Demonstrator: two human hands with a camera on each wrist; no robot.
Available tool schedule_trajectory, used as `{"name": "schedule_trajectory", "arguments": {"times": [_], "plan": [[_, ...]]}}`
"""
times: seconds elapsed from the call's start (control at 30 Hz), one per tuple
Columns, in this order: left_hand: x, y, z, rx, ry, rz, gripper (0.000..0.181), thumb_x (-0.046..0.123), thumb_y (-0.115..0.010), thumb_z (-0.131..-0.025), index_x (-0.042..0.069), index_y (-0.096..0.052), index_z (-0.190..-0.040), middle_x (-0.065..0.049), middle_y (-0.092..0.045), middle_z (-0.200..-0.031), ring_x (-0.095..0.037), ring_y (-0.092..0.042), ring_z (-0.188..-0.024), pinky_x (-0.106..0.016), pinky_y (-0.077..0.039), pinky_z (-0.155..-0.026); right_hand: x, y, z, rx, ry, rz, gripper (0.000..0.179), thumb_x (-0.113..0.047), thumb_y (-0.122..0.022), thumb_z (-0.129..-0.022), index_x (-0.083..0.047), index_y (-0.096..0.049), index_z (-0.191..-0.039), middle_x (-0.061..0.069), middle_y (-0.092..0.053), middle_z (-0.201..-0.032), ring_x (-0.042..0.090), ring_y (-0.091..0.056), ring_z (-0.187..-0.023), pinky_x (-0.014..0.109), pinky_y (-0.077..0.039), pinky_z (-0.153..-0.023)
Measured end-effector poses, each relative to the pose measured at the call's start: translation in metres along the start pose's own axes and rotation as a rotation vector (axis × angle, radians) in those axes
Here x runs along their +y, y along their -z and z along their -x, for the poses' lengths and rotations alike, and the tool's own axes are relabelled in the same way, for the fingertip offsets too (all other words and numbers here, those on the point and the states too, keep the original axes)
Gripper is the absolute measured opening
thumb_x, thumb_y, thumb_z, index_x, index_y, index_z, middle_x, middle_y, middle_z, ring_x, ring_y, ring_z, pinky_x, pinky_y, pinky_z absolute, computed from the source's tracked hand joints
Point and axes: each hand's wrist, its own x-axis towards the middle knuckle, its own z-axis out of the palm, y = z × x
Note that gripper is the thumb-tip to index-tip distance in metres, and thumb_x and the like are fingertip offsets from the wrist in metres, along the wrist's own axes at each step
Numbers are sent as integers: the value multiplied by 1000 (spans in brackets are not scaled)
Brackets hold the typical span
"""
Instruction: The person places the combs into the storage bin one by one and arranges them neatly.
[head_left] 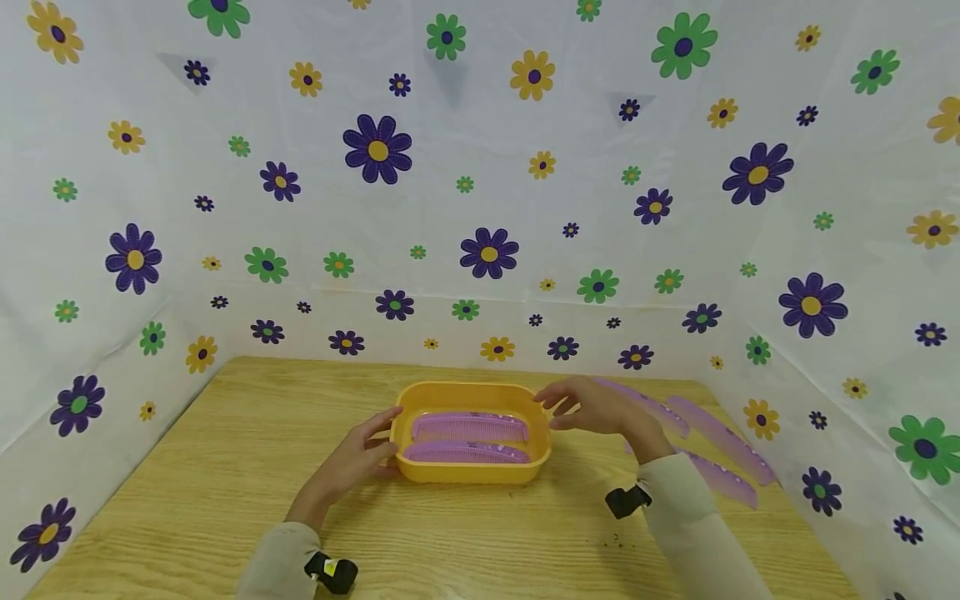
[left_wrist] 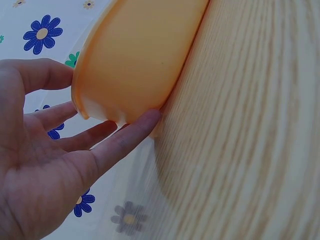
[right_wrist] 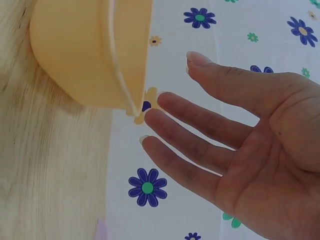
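Head view: I've got a white flowered sheet [head_left: 420,200] rising beyond both hands, w/ a wood table [head_left: 480,550] under them. Next size down, a yellow tray [head_left: 472,473]: it sits btwn the two hands, long axis running from one to the other. L hand [head_left: 352,458] is at the tray's L end, fingers spread & fairly straight; L wrist cam gives me contact at the rim and low on the end wall. R hand [head_left: 592,406] is by the other end, just beside the rim, fingers relaxed & apart, gripping nothing; can't tell if a fingertip touches. Then two purple combs [head_left: 471,427] lie in the tray, one behind the other, R of the L hand, L of the R hand. Three loose combs [head_left: 722,440] lie on the table to the R of the R hand, at least one partly hidden by that forearm. Smaller: black wrist units [head_left: 628,502], one behind each hand. Smallest: dark specks [head_left: 618,540] on the table, nearer the wearer than the R hand.
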Motion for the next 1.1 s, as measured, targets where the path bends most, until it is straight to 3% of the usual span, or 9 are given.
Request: {"name": "schedule_trajectory", "arguments": {"times": [0.4, 1.1], "plan": [[-1, 0, 0, -11, -6, 16, 65, 7, -51, -104, 6, -26, -163, -30, -31, -161, -50, -51, -138, -48, -62, -96, 23, -3, 35, 45, -4, 60, 36, -11, -70, -96, -2, -67, -131, 24, -70, -127, 42, -70, -111, 42, -64, -89], [-2, 0, -1, 2, -8, 1, 64, 5, -51, -103, 6, -27, -163, -31, -32, -160, -50, -52, -137, -48, -62, -97, 66, -5, 85, 145, 41, 48, 40, -10, -70, -96, 9, -63, -130, 33, -66, -126, 51, -68, -107, 56, -62, -87]]}}
